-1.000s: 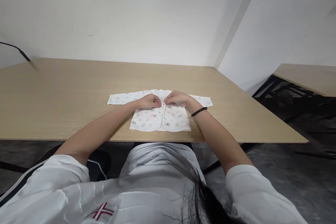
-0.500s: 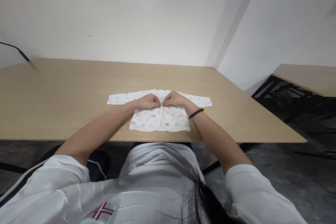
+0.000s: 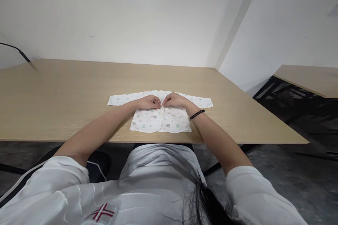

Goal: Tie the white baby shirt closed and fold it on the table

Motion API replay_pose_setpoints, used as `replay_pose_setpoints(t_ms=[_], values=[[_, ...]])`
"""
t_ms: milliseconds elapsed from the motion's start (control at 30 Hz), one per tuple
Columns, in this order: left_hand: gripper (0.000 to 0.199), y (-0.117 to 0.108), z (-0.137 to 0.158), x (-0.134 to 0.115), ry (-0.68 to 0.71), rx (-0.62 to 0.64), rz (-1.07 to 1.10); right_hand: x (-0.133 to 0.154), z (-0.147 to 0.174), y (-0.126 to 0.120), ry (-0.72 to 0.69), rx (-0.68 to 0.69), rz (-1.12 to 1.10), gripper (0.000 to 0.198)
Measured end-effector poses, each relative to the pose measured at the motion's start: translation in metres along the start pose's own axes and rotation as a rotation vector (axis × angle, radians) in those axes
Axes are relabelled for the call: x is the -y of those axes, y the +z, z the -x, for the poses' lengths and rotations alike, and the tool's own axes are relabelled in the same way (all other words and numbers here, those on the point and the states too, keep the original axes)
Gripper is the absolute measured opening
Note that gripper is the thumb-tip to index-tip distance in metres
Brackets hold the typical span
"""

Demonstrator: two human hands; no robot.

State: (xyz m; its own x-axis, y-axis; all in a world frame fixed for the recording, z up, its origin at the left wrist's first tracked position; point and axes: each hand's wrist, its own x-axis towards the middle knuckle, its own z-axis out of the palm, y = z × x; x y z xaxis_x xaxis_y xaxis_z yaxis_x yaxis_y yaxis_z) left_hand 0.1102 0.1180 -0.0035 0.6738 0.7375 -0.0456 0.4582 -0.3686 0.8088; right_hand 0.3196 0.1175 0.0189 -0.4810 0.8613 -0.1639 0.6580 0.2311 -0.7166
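A small white baby shirt printed with little green and pink figures lies flat on the table, front side up, its sleeves spread to both sides. My left hand is closed, its fingertips pinching the left front edge at mid-chest. Close beside it, my right hand pinches the facing edge, the fingertips of both hands nearly touching. Below them the two rounded front panels meet along the middle. Whatever small fastening sits between the fingers is too small to make out. A black bead bracelet circles my right wrist.
The wooden table reaches back to a white partition wall. A thin black cable hangs over its far left corner. Another table stands to the right, beyond a gap.
Both hands stay at the shirt's front opening, with only a very slight shift of the fingers. The shirt lies as before.
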Motion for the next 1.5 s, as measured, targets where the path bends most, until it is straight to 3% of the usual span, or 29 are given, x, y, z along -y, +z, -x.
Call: replay_pose_setpoints(t_ms=[300, 467, 633, 767, 900, 1000, 1100, 1233, 1500], values=[[0.013, 0.002, -0.003, 0.006, 0.015, -0.043, 0.077, 0.011, 0.012, 0.005, -0.004, -0.039, -0.021, 0.005], [0.012, 0.003, -0.004, 0.005, -0.013, -0.081, 0.113, 0.013, 0.008, 0.009, 0.079, -0.089, -0.022, 0.023], [0.009, 0.001, -0.003, 0.003, -0.046, -0.106, 0.099, 0.010, 0.002, 0.006, 0.128, -0.102, -0.041, 0.024], [0.011, 0.000, -0.002, 0.002, -0.061, -0.113, 0.052, 0.007, 0.002, 0.004, 0.086, -0.085, -0.040, 0.012], [0.016, -0.001, -0.002, 0.001, -0.060, -0.133, 0.002, 0.008, 0.008, 0.002, 0.050, -0.067, -0.006, 0.018], [0.016, -0.002, 0.000, -0.002, -0.042, -0.120, -0.035, 0.016, 0.016, 0.001, 0.019, 0.020, 0.059, 0.032], [0.017, -0.003, 0.003, -0.008, -0.016, -0.057, -0.051, 0.026, 0.022, 0.005, -0.008, 0.192, 0.195, 0.037], [0.027, -0.003, 0.008, -0.015, 0.003, 0.057, -0.056, 0.030, 0.022, 0.009, 0.005, 0.296, 0.270, 0.030], [0.026, 0.002, 0.014, -0.023, -0.006, 0.169, -0.080, 0.022, 0.021, -0.005, -0.057, 0.412, 0.159, 0.018]])
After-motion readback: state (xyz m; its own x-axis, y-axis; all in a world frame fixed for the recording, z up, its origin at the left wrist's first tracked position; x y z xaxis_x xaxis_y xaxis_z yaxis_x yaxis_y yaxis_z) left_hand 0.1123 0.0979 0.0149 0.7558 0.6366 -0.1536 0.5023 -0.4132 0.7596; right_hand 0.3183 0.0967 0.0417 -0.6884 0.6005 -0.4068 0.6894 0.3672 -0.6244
